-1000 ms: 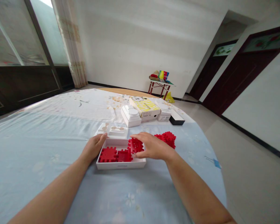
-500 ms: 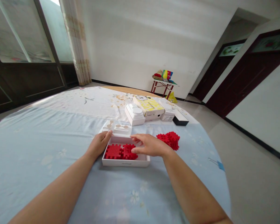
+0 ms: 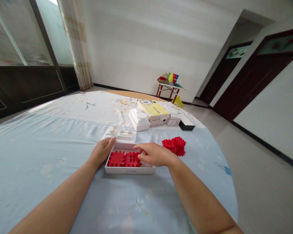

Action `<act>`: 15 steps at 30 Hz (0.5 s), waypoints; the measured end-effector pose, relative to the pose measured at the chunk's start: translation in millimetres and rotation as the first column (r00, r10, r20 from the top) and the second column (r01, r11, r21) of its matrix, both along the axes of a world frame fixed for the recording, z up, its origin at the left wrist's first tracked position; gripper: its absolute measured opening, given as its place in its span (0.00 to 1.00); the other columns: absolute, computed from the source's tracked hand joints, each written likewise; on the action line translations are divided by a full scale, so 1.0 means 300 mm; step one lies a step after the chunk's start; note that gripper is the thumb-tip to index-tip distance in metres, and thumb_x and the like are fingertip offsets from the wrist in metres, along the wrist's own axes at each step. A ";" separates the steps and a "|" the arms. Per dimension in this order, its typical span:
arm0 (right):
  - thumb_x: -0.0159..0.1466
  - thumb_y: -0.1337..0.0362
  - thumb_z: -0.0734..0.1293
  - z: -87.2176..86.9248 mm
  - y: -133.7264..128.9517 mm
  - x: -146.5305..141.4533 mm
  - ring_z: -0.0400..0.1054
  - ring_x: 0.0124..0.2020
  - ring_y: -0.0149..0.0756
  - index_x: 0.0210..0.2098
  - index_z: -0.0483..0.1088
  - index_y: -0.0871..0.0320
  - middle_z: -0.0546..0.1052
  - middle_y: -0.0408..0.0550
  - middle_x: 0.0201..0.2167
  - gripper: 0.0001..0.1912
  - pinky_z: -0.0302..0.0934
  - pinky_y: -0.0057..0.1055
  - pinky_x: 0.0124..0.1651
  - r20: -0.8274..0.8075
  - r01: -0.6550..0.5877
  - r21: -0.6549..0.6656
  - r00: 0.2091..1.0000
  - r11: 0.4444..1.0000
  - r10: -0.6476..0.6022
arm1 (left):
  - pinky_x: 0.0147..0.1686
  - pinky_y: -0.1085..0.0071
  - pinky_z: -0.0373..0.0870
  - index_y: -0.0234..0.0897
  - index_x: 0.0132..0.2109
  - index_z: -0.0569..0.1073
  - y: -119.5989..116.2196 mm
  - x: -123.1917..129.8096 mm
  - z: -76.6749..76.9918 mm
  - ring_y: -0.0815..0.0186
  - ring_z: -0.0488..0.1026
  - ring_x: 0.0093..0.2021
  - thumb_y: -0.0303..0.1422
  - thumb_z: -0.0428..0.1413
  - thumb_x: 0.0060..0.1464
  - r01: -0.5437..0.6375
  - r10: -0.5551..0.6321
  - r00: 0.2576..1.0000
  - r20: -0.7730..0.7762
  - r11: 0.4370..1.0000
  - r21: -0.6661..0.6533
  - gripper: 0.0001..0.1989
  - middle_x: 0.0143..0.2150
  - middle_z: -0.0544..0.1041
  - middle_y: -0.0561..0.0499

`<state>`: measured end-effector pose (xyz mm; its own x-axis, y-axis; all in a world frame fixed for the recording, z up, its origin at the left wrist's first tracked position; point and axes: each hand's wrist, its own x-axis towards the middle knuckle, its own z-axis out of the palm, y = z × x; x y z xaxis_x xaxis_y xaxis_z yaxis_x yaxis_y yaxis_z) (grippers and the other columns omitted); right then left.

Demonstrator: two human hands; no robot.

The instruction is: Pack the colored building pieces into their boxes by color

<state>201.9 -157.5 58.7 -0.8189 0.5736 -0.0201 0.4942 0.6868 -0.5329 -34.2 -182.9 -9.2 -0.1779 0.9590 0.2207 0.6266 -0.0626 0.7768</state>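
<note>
A shallow white box (image 3: 130,170) stands in front of me on the cloth-covered table. Inside lie two red toothed square plastic pieces side by side: a solid-looking one (image 3: 117,159) at left and one with cut-outs (image 3: 132,159) beside it. My left hand (image 3: 103,150) grips the box's left side, thumb along the rim near the far corner. Over the right half of the box is my right hand (image 3: 155,154), index finger stretched out and thumb at the right edge of the cut-out piece. Its other fingers are partly hidden. More red toothed pieces (image 3: 175,146) are heaped right of the box.
Behind the box lies a white moulded tray (image 3: 123,136). Farther back stand a white box with a round raised top (image 3: 139,119), a yellow-and-white cartoon box (image 3: 154,112), a small white box (image 3: 174,119) and a black-sided box (image 3: 187,123). The table edge curves at right.
My right hand has drawn its fingers closer together. The cut-out piece beside its thumb now sits flatter and squarer against the other piece. My left hand stays on the box.
</note>
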 end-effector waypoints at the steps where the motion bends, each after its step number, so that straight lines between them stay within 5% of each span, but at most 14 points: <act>1: 0.57 0.67 0.60 -0.001 0.000 0.001 0.70 0.38 0.34 0.53 0.63 0.56 0.76 0.46 0.37 0.23 0.61 0.28 0.40 -0.002 -0.003 -0.010 1.000 1.000 0.003 | 0.32 0.72 0.64 0.35 0.26 0.71 0.000 0.000 0.000 0.61 0.69 0.30 0.51 0.39 0.52 0.001 -0.001 1.000 0.000 1.000 0.000 0.27 0.25 0.75 0.50; 15: 0.56 0.71 0.59 -0.010 0.021 0.016 0.69 0.35 0.31 0.54 0.60 0.57 0.72 0.48 0.46 0.25 0.61 0.27 0.40 -0.035 -0.026 -0.007 0.999 1.000 0.026 | 0.34 0.74 0.63 0.35 0.28 0.71 0.012 -0.020 -0.013 0.62 0.71 0.33 0.48 0.39 0.54 0.025 -0.026 0.997 -0.076 1.000 -0.013 0.25 0.28 0.77 0.51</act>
